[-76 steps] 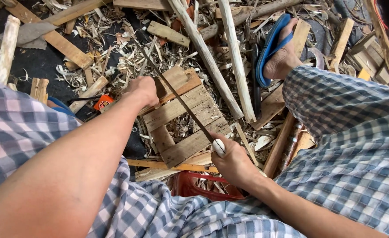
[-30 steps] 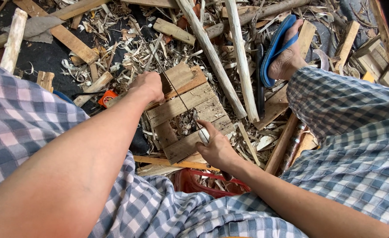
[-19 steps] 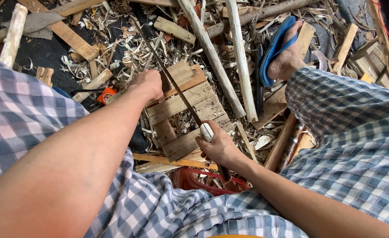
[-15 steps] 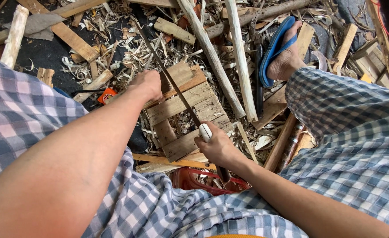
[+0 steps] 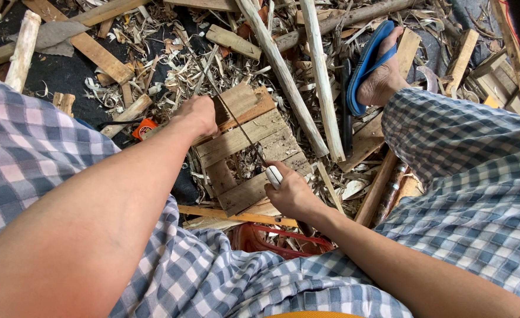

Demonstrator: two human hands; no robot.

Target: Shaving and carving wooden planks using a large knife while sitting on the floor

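My left hand [image 5: 198, 115] sits curled over the upper left corner of a slatted wooden board [image 5: 245, 141] on the ground; what lies under its fingers is hidden. My right hand [image 5: 292, 194] is at the board's near edge, gripping the white handle [image 5: 273, 175] of a tool with a long thin blade [image 5: 239, 126]. The blade runs diagonally across the slats toward my left hand. My knees in checked cloth frame both arms.
Wood shavings, planks and offcuts cover the ground. Two long pale poles [image 5: 283, 76] lean past the board's right side. My foot in a blue sandal [image 5: 369, 65] rests at upper right. A small orange object [image 5: 145, 126] lies left of the board, a red container [image 5: 271, 241] below it.
My right hand has slid the tool a little forward and back along the board, and the white handle shows again. My left hand has stayed on the corner.
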